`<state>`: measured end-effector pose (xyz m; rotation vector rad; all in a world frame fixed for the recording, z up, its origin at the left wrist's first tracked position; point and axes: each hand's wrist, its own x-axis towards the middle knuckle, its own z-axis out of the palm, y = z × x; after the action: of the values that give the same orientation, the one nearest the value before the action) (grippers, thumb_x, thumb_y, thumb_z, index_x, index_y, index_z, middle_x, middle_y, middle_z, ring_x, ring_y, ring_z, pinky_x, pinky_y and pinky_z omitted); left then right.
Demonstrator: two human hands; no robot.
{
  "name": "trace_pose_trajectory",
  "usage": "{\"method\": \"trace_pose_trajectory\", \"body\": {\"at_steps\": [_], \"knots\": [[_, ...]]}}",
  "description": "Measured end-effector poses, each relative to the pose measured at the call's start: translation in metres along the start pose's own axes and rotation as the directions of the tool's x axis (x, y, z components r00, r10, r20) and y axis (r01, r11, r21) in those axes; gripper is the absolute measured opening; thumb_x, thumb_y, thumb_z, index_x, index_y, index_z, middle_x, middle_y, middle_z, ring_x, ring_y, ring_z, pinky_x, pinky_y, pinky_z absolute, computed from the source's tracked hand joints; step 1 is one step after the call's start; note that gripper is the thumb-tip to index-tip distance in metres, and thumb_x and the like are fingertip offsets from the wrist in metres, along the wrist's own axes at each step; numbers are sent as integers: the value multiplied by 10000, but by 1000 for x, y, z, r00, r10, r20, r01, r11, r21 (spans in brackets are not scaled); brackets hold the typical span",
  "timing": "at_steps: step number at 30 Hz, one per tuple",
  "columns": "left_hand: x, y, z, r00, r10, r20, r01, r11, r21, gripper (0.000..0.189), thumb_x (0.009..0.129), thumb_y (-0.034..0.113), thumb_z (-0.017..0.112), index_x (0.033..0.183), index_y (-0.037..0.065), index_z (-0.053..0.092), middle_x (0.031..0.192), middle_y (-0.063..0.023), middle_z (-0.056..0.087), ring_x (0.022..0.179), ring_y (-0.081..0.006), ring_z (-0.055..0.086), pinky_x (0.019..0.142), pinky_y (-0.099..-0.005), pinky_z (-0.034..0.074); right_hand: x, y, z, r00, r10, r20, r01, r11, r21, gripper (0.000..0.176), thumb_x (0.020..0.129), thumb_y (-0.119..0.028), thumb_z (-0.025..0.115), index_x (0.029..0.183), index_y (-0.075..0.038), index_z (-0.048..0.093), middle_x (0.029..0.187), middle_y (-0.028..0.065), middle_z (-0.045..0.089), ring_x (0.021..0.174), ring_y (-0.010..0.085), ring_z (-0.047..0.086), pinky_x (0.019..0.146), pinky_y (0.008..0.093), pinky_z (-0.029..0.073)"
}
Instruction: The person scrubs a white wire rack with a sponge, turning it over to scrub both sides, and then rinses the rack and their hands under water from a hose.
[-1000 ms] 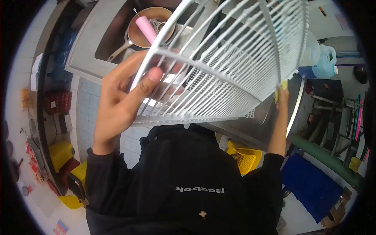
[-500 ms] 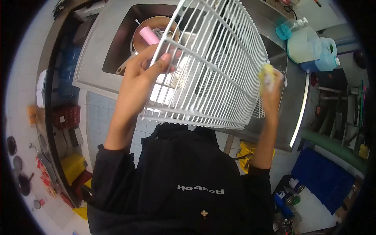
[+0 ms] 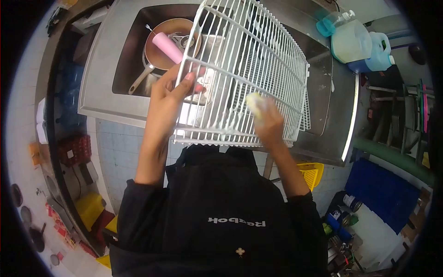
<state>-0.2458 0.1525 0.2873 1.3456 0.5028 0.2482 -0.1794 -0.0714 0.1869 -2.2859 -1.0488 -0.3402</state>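
Observation:
A white wire rack (image 3: 272, 60) stands tilted over the steel sink counter, with white suds on its bars. My left hand (image 3: 173, 87) grips the rack's left edge, its fingers wrapped around the wire. My right hand (image 3: 269, 121), slightly blurred, presses a yellow sponge (image 3: 254, 104) to the near lower part of the rack. Behind the rack, another wire rack (image 3: 305, 113) shows in part at the right.
In the sink basin (image 3: 124, 69) lies a frying pan (image 3: 157, 60) holding a pink cylinder (image 3: 167, 47). Jugs of liquid (image 3: 351, 44) and a teal pump bottle (image 3: 326, 27) stand at the counter's back right. A yellow basket (image 3: 311, 174) sits below the counter.
My right hand has moved left with the sponge, from the rack's right edge onto its near bars. My left hand keeps its hold, and the view has shifted slightly.

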Motion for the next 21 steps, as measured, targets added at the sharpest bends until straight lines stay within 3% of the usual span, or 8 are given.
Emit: {"method": "trace_pose_trajectory", "body": {"at_steps": [3, 6, 8, 12, 14, 17, 19, 21], "knots": [[-5, 1, 2, 1000, 14, -1, -14, 1000, -3, 283, 898, 121, 514, 1121, -51, 549, 1001, -92, 627, 807, -108, 575, 733, -265, 477, 13, -56, -10, 984, -178, -21, 175, 934, 312, 295, 676, 40, 600, 963, -28, 587, 950, 135, 586, 795, 244, 615, 550, 324, 526], [-12, 3, 4, 999, 37, 27, -39, 998, 53, 291, 906, 139, 515, 1128, -46, 548, 1007, -95, 626, 808, -114, 576, 724, -259, 475, 45, -70, -12, 951, -255, -176, 305, 873, 381, 312, 696, -7, 650, 1000, -39, 588, 948, 151, 578, 783, 267, 608, 584, 335, 544], [-16, 3, 9, 996, 79, 33, -81, 994, 68, 291, 906, 142, 516, 1127, -43, 549, 1007, -97, 625, 809, -117, 578, 723, -258, 472, 86, -61, -18, 938, -206, -280, 268, 942, 204, 381, 723, -44, 673, 1089, -90, 577, 971, 127, 579, 854, 263, 590, 659, 325, 559], [-26, 5, 20, 997, 76, -6, -75, 994, 73, 272, 906, 162, 525, 1087, -36, 571, 985, -90, 623, 809, -119, 570, 746, -262, 466, 141, 22, 17, 884, -394, -252, 413, 910, 28, 370, 820, -132, 591, 1184, -157, 530, 983, 64, 554, 954, 234, 522, 786, 351, 544], [-26, -3, 15, 994, 93, 65, -102, 984, 149, 263, 908, 167, 528, 1062, -39, 582, 979, -84, 613, 848, -121, 568, 744, -251, 469, 143, 56, 2, 948, -232, -218, 233, 972, -23, 463, 799, -46, 596, 1234, -159, 487, 1014, 85, 535, 1003, 246, 477, 786, 348, 547], [-26, -6, 27, 994, 92, 54, -98, 987, 130, 270, 910, 176, 528, 1062, -42, 577, 989, -94, 612, 830, -121, 568, 739, -257, 476, 128, 37, -9, 968, -7, -250, 49, 986, 161, 320, 811, -31, 568, 1124, -96, 574, 1034, 115, 542, 999, 233, 509, 821, 311, 526], [-24, -16, 29, 990, 134, 52, -140, 981, 132, 273, 911, 178, 528, 1066, -43, 573, 992, -101, 612, 811, -123, 571, 735, -263, 482, 110, 20, -1, 898, -287, -334, 340, 934, 111, 278, 820, 11, 536, 1074, -80, 604, 1005, 101, 565, 940, 220, 548, 819, 327, 517], [-28, -14, 32, 993, 108, 51, -113, 989, 98, 277, 912, 172, 525, 1076, -48, 563, 999, -109, 611, 811, -131, 573, 730, -271, 489, 81, -1, -18, 928, -321, -191, 355, 917, 184, 226, 785, 28, 566, 1006, -15, 582, 962, 115, 588, 936, 235, 567, 792, 321, 538]]}}
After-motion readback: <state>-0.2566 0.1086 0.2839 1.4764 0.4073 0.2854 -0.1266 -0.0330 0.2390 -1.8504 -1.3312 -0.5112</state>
